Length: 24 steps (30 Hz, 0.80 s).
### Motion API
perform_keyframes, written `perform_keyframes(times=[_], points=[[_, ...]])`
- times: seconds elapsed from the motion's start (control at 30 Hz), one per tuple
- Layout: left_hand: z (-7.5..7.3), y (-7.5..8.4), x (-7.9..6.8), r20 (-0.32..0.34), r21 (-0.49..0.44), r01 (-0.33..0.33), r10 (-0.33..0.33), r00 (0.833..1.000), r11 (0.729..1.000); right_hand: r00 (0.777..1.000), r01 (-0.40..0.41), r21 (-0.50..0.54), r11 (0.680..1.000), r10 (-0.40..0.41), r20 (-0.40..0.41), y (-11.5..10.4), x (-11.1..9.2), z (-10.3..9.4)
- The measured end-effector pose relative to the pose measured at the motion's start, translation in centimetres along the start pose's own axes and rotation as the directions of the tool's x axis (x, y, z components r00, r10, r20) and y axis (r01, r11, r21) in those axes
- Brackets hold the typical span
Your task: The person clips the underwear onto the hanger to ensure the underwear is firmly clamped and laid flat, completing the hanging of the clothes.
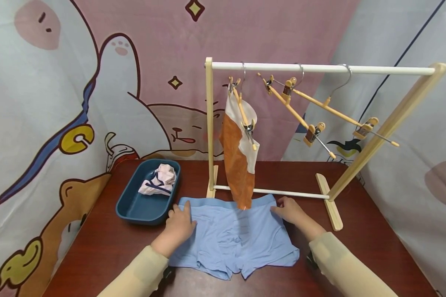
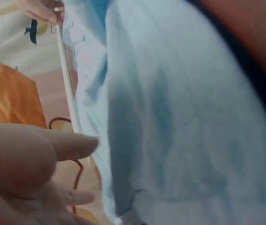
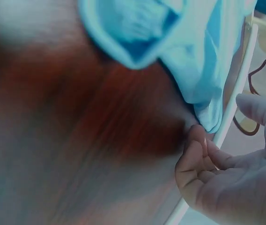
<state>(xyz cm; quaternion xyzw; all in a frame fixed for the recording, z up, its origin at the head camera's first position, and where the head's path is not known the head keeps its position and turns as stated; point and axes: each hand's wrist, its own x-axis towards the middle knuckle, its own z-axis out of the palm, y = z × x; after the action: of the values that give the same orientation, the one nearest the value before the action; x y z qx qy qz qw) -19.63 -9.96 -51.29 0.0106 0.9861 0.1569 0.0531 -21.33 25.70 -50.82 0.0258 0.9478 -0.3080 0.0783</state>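
Nearest are two pale sleeves, the left sleeve (image 1: pixel 137 270) and the right sleeve (image 1: pixel 342 264), reaching in over a dark reddish-brown worktop (image 1: pixel 93 251). The hands are well apart, one at each upper corner of a pair of light blue shorts (image 1: pixel 234 237). The left hand (image 1: pixel 178 227) rests its extended fingers on the left end of the waistband, thumb spread away from them. The right hand (image 1: pixel 292 212) touches the right end with bent fingers; in the right wrist view its thumb stands clear of the fingertips, which meet the cloth's edge. The shorts lie spread on the worktop between the hands, waistband away from the person and leg openings toward them, creased at the middle.

Just beyond the left hand is a dark blue basin (image 1: pixel 143 211), with a crumpled white cloth (image 1: pixel 160 179) with navy trim inside it.

Behind the shorts stands a wooden rack (image 1: pixel 209 123) with a white top bar and a white lower bar. Three hangers with clips hang from the top bar. The left hanger (image 1: pixel 240 105) carries an orange and white garment (image 1: pixel 235 152), whose lower tip overlaps the waistband in the head view. The middle hanger (image 1: pixel 295 113) and right hanger (image 1: pixel 343 116) are bare.

Farthest back is a backdrop (image 1: pixel 152 53) printed with cartoon animals.
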Motion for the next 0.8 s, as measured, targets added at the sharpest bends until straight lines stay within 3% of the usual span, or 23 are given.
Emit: perform_keyframes(times=[0.2,0.33,0.47,0.6,0.8], points=[[0.0,-0.3,0.7,-0.031,-0.104,-0.036,0.033,0.999,0.994,0.997,-0.078,-0.028,0.997,0.078,0.008,-0.4,1.5,0.2],[0.1,-0.4,1.2,-0.063,-0.152,-0.051,0.041,0.997,0.987,0.998,-0.053,-0.035,0.998,0.052,-0.027,-0.4,1.8,0.6],[0.2,-0.9,1.6,-0.167,-0.313,-0.107,0.056,0.984,0.944,0.999,-0.012,-0.015,1.0,0.011,-0.052,-0.1,1.9,0.8],[0.2,-1.5,1.9,-0.258,-0.434,-0.155,0.042,0.965,0.887,0.999,-0.027,0.063,0.998,0.029,-0.034,0.1,1.5,0.5],[0.5,-2.1,2.4,-0.293,-0.407,-0.169,0.047,0.955,0.898,0.991,-0.134,0.267,0.954,0.13,0.032,0.9,0.6,-0.1]])
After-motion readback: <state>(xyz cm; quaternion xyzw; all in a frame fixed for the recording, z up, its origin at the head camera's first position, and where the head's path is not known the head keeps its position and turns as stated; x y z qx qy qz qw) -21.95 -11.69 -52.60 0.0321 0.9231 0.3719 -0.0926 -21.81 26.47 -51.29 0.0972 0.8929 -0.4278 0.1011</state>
